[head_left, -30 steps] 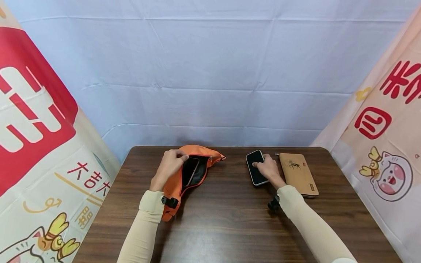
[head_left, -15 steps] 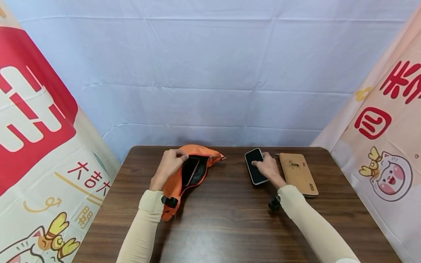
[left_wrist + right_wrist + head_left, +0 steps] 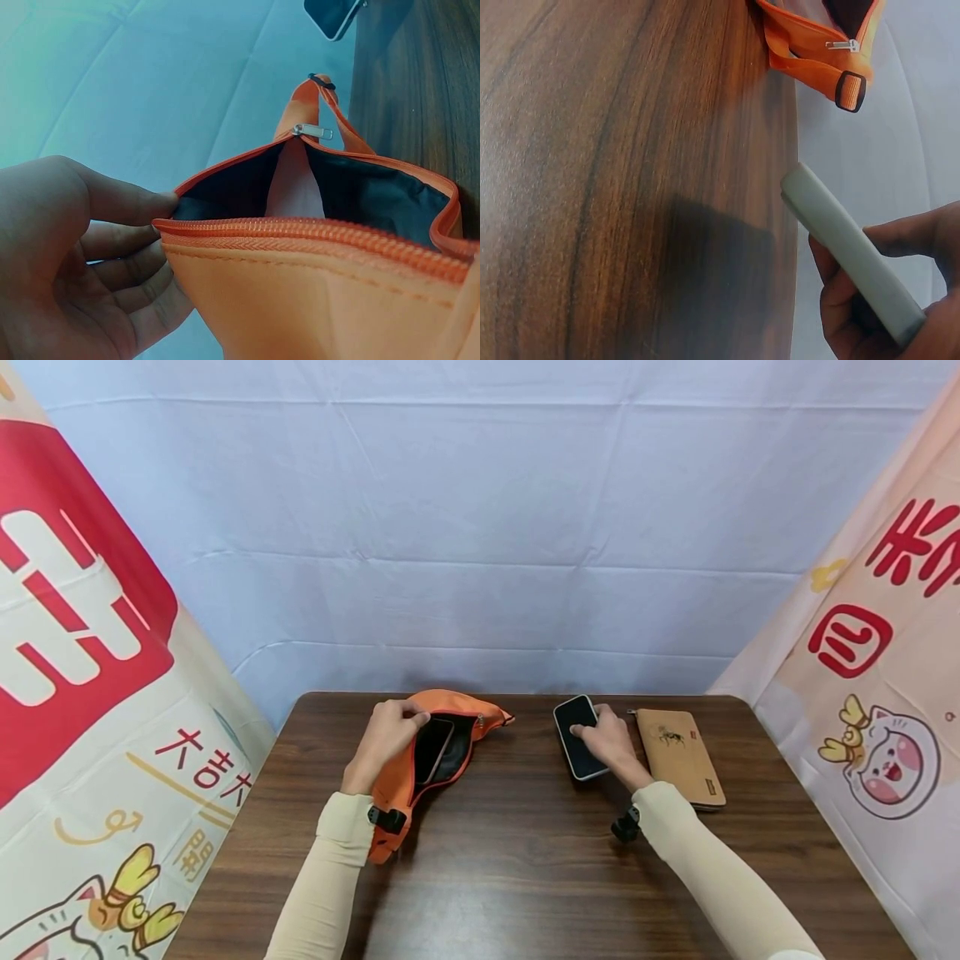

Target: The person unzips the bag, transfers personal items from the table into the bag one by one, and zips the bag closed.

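An orange waist bag [image 3: 450, 700] lies at the left of the table, its zipped mouth wide open on a dark lining. My left hand [image 3: 386, 735] pinches the edge of that mouth between thumb and fingers, as the left wrist view shows at the zipper [image 3: 300, 229]. Inside the bag lies a dark-screened phone [image 3: 431, 752]. My right hand [image 3: 611, 742] grips a second phone [image 3: 573, 727] with a pale case, thumb on its screen and fingers behind. In the right wrist view this pale-edged phone [image 3: 847, 247] is tilted above the table, casting a shadow on the wood.
A tan zip wallet [image 3: 678, 756] with a horse print lies just right of my right hand. The dark wooden table [image 3: 510, 860] ends at a pale cloth backdrop [image 3: 480, 568]. Printed cloths hang on both sides. The bag's strap buckle [image 3: 851, 91] points toward the right hand.
My right hand has shifted the phone slightly left and up in the head view. The left hand and the bag have stayed in place.
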Available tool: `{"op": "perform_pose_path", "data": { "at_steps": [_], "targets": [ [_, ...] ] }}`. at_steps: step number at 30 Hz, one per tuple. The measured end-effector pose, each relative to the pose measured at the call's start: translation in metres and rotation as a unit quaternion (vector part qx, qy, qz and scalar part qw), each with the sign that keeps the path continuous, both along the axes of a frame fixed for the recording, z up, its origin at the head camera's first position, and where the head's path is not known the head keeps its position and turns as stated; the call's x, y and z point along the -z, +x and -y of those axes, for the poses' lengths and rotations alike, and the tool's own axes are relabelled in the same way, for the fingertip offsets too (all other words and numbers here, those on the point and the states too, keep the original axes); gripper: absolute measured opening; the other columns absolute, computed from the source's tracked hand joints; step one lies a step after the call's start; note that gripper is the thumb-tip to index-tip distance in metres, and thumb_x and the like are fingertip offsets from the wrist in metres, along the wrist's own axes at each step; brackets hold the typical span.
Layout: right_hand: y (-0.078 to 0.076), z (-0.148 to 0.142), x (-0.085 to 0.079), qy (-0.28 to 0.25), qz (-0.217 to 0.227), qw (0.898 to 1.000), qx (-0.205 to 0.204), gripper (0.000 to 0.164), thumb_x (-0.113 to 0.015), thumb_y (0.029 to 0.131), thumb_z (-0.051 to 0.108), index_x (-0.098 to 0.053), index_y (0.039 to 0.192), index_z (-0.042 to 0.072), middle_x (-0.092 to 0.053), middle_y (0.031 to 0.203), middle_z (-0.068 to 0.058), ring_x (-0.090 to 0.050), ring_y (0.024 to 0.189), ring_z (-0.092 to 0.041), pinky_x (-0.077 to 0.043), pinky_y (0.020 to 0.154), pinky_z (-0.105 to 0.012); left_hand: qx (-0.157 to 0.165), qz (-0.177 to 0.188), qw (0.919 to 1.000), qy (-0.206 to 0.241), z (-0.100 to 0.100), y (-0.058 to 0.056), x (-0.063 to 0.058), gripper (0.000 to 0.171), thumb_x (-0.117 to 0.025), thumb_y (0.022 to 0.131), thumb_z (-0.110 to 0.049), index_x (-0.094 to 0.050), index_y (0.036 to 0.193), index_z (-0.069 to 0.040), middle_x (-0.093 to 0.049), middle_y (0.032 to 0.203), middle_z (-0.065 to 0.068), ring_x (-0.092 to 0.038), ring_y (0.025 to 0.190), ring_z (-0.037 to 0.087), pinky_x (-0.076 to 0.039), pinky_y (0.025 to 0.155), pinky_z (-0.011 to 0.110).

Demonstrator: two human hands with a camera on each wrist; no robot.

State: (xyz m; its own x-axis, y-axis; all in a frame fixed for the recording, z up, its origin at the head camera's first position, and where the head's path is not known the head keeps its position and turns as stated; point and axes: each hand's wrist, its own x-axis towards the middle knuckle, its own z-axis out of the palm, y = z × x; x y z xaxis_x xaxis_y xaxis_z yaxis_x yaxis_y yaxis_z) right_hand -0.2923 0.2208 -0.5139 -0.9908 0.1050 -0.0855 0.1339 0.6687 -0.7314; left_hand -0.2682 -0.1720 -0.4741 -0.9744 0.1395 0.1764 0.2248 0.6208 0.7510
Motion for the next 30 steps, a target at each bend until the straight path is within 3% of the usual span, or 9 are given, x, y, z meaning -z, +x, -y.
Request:
{"op": "perform_pose_path", "data": {
  "at_steps": [30],
  "targets": [
    [0.004,0.019,-0.013,-0.016,-0.008,1.0,-0.02,0.064,-0.068,0.103,0.024,-0.043,0.154,-0.004,-0.07,0.122,-0.034,-0.078,0.091,-0.036,-0.062,0.07,-0.039,0.003,0.004,1.0,-0.004,0.001,0.003,-0.005,0.025,-0.063,0.108,-0.023,-0.079,0.118,-0.007,-0.076,0.107,0.012,-0.054,0.071,0.022,-0.046,0.071,0.036]
  ]
}}
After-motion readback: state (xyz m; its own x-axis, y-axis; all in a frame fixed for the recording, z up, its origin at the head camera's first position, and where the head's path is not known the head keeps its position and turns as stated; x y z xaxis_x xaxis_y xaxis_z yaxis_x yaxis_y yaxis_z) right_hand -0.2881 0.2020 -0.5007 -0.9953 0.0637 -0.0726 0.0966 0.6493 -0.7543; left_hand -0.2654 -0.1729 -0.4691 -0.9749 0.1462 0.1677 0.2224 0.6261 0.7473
